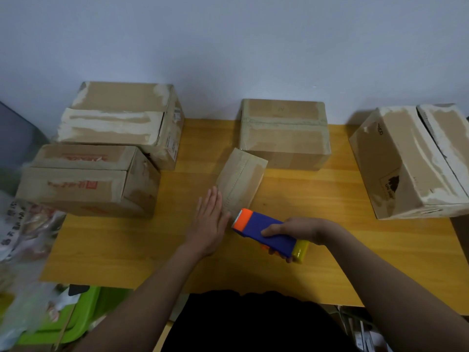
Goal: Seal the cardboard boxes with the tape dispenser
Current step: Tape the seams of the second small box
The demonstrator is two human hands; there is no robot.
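Cardboard small box point(241, 181) lies mid-table, light and stiff-walled by its look, liable to slide; the left hand point(209, 224) presses flat-fingered against its near-left side to brace it. The right hand point(294, 233) grips the tape dispenser point(269, 233) round its blue body, toothed edge at the box's near end.

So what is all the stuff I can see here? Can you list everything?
big cardboard boxes: four, brown, along the back of the table.
small box: one, brown, in the middle of the table, tilted.
tape dispenser: one, blue, orange and yellow, at the near end of the small box.
table: one, yellow-brown wood.
green bin: one, bottom left, below the table.
plastic bags: several, whitish, blurry, far left.
wall: pale blue-grey, behind.
left hand: flat, fingers straight, beside the small box.
right hand: grips the tape dispenser.
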